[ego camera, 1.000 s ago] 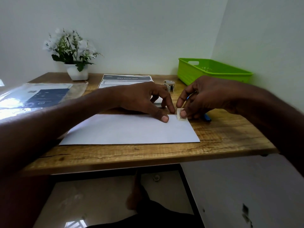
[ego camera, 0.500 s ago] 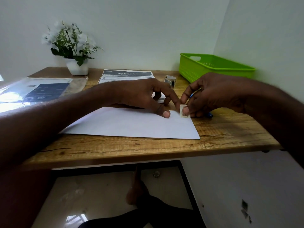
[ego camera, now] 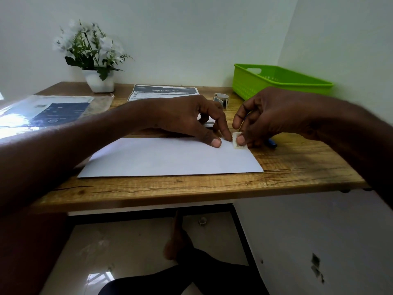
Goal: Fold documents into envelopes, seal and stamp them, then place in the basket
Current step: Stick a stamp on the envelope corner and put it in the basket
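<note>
The stamp (ego camera: 238,141) has settled lower onto the envelope's (ego camera: 170,158) far right corner. Right hand (ego camera: 274,116) fingers pinch it; left hand (ego camera: 187,120) fingertips pin the envelope beside. Press flat, edges squared.

A single head-worn view looks forward and down from the near edge of the wooden desk (ego camera: 297,167), close above it. It faces the room corner beyond the far edge, the far right corner of the desk included, and takes in the floor (ego camera: 131,248) beneath the near edge.
</note>
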The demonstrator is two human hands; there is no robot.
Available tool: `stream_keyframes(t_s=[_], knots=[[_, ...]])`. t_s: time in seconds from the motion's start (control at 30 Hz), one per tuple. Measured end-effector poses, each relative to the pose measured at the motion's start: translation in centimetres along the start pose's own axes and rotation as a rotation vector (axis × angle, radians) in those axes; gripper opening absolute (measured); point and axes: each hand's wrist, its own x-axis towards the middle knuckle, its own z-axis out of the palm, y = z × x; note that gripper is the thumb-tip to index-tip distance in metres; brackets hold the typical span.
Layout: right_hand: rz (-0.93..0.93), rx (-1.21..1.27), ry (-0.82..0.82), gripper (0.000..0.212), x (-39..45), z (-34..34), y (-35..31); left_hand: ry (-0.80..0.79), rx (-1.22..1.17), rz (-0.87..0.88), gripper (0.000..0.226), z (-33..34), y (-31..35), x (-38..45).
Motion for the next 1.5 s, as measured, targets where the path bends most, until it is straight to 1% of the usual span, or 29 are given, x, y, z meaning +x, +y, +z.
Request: stream_keyframes(t_s=[0.2,0.3,0.4,0.47,0.53,0.63,0.67,0.73,0.83,0.93,1.0,1.2,1.3,1.4,1.5], knots=[[-0.046,-0.020,0.028,0.031,-0.2,0.2,0.1,-0.003,0.002,-0.003,0.027,-0.1,0.0,0.0],[-0.090,-0.072,0.054,0.029,-0.4,0.6,0.2,0.003,0.008,-0.006,0.026,-0.1,0.0,0.0],[-0.144,-0.207,0.100,0.024,-0.4,1.3,0.1,0.002,0.024,-0.008,0.027,0.0,0.0,0.1],[-0.157,-0.314,0.127,0.025,-0.2,1.6,-0.2,0.006,0.031,-0.003,0.027,0.0,0.0,0.2],[-0.138,-0.388,0.130,0.030,0.1,1.6,-0.5,0.015,0.046,-0.011,0.029,0.0,0.0,0.3],[-0.079,-0.541,0.113,0.042,0.7,1.4,-1.0,0.019,0.064,-0.046,0.033,0.0,-0.2,0.2],[-0.061,-0.551,0.092,0.044,0.9,1.3,-1.1,0.017,0.060,-0.051,0.033,0.0,-0.2,0.2],[-0.030,-0.500,0.030,0.043,1.3,0.9,-1.3,0.016,0.057,-0.041,0.033,0.0,-0.2,0.3],[0.015,-0.391,-0.042,0.036,2.3,0.1,-1.4,0.020,0.066,-0.019,0.033,0.0,-0.2,0.3],[0.062,-0.312,-0.126,0.025,3.1,-0.6,-1.3,0.029,0.073,-0.019,0.032,0.0,-0.2,0.5],[0.081,-0.305,-0.161,0.018,3.4,-0.8,-1.4,0.027,0.065,-0.018,0.031,0.0,-0.1,0.6],[0.090,-0.361,-0.087,0.012,3.8,0.0,-1.5,0.021,0.044,-0.048,0.034,-0.1,0.1,0.6],[0.075,-0.378,-0.019,0.014,3.8,0.7,-1.3,0.006,-0.010,0.000,0.037,-0.1,0.5,0.6],[0.027,-0.402,0.022,0.024,3.4,0.9,-1.1,0.000,0.030,0.058,0.035,-0.1,0.5,0.6],[-0.021,-0.442,0.048,0.019,2.7,0.8,-0.7,0.036,0.048,0.044,0.033,-0.2,0.2,0.4]])
